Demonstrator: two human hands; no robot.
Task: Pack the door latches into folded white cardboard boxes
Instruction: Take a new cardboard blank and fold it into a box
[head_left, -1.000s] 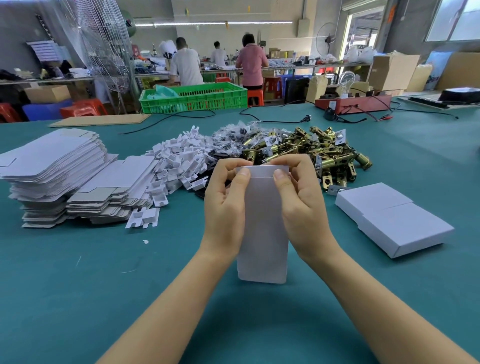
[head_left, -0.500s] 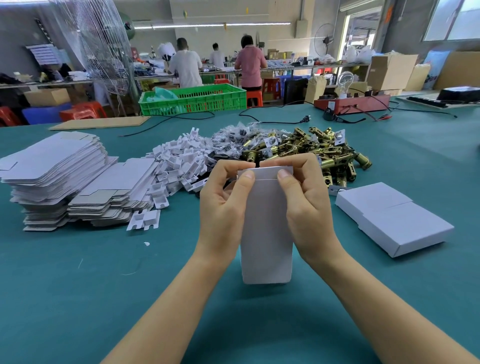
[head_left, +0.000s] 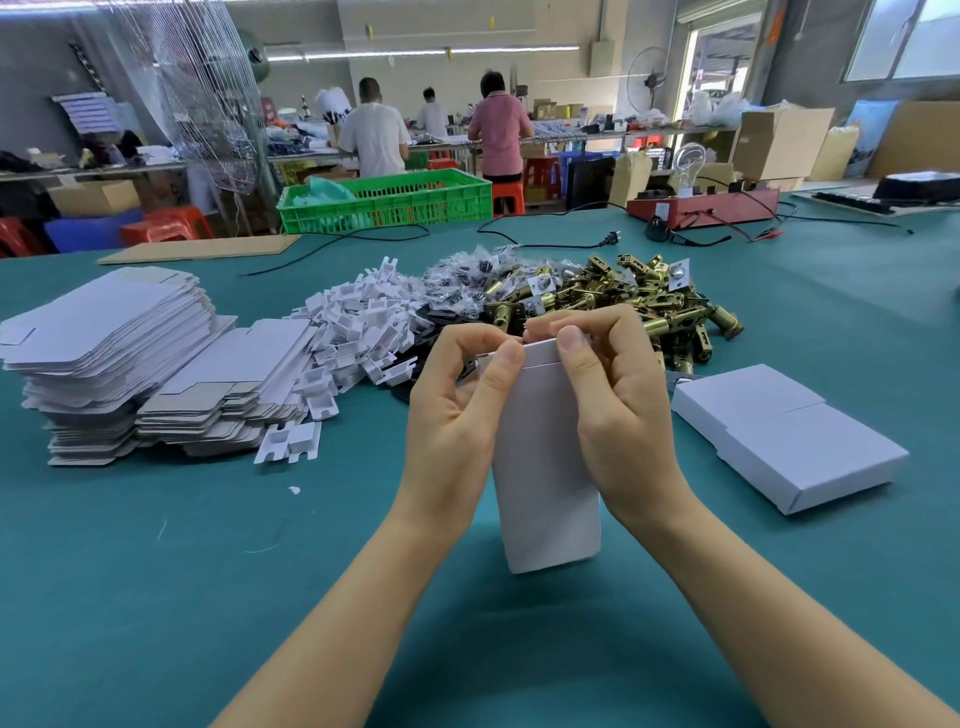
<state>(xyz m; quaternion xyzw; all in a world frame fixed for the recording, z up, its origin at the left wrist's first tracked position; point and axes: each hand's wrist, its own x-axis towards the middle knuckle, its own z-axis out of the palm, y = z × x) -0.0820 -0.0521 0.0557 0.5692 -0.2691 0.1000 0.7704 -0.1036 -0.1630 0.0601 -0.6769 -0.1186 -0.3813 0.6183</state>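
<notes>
Workshop space stretches behind a wide teal counter, with people standing at far benches, their backs turned. A green crate sits at the far edge of the counter.

Near the middle, two bare hands hold a white cardboard box upright. Its long axis runs up and down, the bottom end close to or resting on the counter (which one cannot be told) and the open top end pointing up and slightly away from the viewer. The left hand grips the box's left side, thumb curled over the top left corner. The right hand grips the right side, thumb pressing on the top flap while the other fingers curl behind it. Held this way, the box is steadied on both sides, probably so the flap can be tucked shut.

Beyond the hands lies a heap of brass door latches. To its left lie small bagged parts, then white plastic inserts. Further left are two stacks of flat unfolded box blanks, all within reach, likely as supply for packing.

To the right, two closed white boxes lie flat and touching, apparently finished and set aside.
</notes>
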